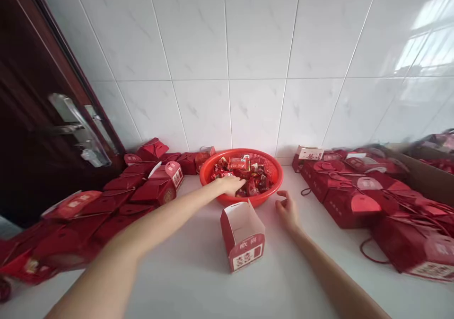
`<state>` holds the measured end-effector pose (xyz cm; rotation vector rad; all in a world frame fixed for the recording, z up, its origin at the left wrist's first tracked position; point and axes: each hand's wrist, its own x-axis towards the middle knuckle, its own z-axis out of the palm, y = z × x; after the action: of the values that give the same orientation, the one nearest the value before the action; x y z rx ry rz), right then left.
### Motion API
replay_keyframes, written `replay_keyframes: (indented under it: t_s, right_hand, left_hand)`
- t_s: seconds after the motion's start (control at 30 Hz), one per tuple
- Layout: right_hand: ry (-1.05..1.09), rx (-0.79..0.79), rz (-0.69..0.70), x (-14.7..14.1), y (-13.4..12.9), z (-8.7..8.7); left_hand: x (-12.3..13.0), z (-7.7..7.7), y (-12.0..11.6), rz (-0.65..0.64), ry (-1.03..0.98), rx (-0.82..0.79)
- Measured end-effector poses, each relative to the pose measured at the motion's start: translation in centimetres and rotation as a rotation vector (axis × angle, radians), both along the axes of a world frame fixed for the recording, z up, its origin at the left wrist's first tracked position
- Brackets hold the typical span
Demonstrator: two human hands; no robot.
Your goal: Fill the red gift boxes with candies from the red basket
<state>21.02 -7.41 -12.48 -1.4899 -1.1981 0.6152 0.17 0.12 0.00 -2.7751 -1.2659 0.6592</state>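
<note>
A round red plastic basket stands near the wall, with red-wrapped sweets inside. My left hand reaches over its front rim into the sweets; its fingertips are partly hidden, so I cannot tell whether they grip one. Just right of the basket, my right hand hovers low over the white table, fingers apart and slightly curled, holding nothing. An open-topped red and white box stands upright in front of the basket, between my forearms, and no sweets show inside it.
Many closed red boxes crowd the left side of the table. More red boxes with cords fill the right side. A brown carton stands far right. Behind is a tiled wall, with a dark door at left.
</note>
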Motion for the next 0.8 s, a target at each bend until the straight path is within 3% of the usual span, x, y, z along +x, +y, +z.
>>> replay_keyframes:
  t_s: [0.43, 0.8]
  right_hand:
    - [-0.021, -0.02, -0.005, 0.0, -0.2, 0.3]
    - [-0.028, -0.015, 0.003, 0.0, -0.4, 0.4]
  left_hand:
    - [0.6, 0.0, -0.3, 0.033, 0.047, 0.082]
    - [1.3, -1.0, 1.8, 0.057, 0.017, 0.074]
